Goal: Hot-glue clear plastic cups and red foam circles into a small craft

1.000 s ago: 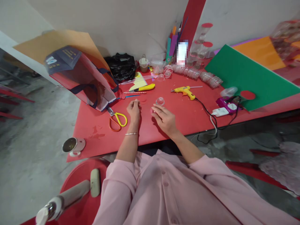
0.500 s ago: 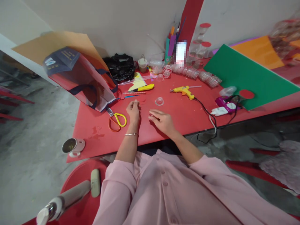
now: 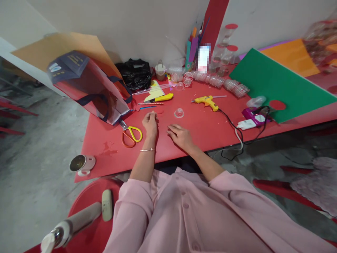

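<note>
My left hand (image 3: 150,123) rests on the red table, its fingers curled together; what they hold, if anything, is hidden. Close to its fingertips lies a small red paper piece (image 3: 159,112), hard to pick out against the tabletop. My right hand (image 3: 181,137) lies low over the table with the thumb and fingers a little apart, and I see nothing held in it. Beyond both hands sits a clear plastic dome lid (image 3: 179,112). Left of my left hand are scissors (image 3: 135,134) with yellow and orange handles. Farther back lie a yellow utility knife (image 3: 164,98) and a yellow glue gun (image 3: 206,102).
A cup (image 3: 83,164) stands at the table's left corner, near a paper bag (image 3: 86,84). Stacked clear plastic cups (image 3: 210,80) line the back. At right are a green board (image 3: 279,84) and a purple power socket (image 3: 254,116) with trailing cables.
The right hand's fingers have shifted slightly and look a bit more relaxed. My left hand stays almost where it was, and the things on the table have not moved.
</note>
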Tool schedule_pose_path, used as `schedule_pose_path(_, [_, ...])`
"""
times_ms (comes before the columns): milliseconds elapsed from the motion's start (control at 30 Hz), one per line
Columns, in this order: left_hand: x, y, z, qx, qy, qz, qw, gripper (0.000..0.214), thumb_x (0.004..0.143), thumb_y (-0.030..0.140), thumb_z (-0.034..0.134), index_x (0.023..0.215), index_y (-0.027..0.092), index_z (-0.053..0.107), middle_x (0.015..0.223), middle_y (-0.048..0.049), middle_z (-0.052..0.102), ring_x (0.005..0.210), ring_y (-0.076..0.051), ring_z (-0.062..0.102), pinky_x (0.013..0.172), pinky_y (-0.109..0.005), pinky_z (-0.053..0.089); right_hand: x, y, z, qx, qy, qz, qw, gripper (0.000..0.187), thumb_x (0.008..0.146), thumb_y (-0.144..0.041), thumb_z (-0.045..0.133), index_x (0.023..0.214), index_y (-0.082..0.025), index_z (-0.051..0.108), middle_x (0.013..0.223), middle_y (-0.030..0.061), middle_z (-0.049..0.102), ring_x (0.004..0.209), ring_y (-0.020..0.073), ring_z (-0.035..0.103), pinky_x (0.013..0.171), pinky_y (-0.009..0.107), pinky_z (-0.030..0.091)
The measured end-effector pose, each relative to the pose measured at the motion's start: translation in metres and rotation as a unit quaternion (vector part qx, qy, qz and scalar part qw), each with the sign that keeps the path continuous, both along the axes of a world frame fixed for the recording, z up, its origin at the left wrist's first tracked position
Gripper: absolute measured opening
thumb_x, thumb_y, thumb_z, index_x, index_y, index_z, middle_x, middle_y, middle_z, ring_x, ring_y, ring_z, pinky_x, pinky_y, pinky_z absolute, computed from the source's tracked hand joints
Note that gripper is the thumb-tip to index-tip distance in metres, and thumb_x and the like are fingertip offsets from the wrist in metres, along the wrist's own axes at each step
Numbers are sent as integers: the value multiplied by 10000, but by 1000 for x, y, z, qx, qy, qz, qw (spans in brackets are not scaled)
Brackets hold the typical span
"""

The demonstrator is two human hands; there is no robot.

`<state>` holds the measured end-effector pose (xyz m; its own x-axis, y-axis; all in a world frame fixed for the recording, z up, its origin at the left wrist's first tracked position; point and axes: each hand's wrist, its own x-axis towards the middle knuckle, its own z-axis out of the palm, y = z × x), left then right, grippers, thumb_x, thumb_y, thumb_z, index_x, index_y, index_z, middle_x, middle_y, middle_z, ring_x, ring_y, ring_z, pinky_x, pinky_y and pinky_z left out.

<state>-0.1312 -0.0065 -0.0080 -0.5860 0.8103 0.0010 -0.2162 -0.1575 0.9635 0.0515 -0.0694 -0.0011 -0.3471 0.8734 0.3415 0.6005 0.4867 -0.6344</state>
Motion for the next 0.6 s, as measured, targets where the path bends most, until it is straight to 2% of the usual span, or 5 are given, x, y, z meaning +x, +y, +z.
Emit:
schedule_pose_path(133, [0,-2,3,-10,1,2,1000,349,902,515,750,814,184,681,642,25,593,496,-90,549,442,-199,347,-1,4,-9,-3,-16,-18,1000,357,1111,-419,598,1378,-281,792,1442,68,769,1256,264,774,1086,415,639])
schedule_pose_path(267, [1,-4,7,-14,2,5,1000,339,907,503,739,815,182,683,643,23,596,497,-94,551,439,-205,346,-1,-1,-9,8,-16,-28,999,384,1128,-489,552,1356,-308,803,1433,46,776,1247,250,778,1026,383,652])
schedule_pose_path(600, [0,-4,6,-19,-1,3,1000,348,889,511,738,817,174,687,637,30,600,485,-86,553,445,-191,355,1,-3,-10,42,-29,-45,998,396,1087,-359,556,1416,-272,760,1419,49,782,1254,237,765,1032,372,628])
